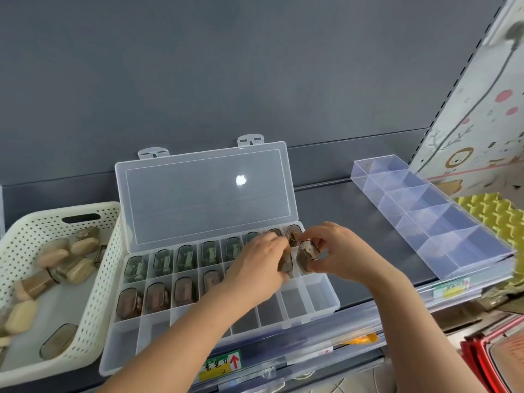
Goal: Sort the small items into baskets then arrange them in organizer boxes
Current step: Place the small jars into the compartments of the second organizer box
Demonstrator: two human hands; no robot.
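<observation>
A smoky-clear case (307,254) is being pinched in the curled grip of the right hand (338,252), just above the middle row of the open organizer box (320,293). The grip of the left hand (255,263) is holding what looks like a second case (286,263) beside it. A perforated basket (110,265) is sitting left of the box.

Front row of the organizer box (124,346) stands free; lid (207,199) walls the back.

Left hand (255,260) and right hand (340,251) each pinch a case (308,252).
</observation>
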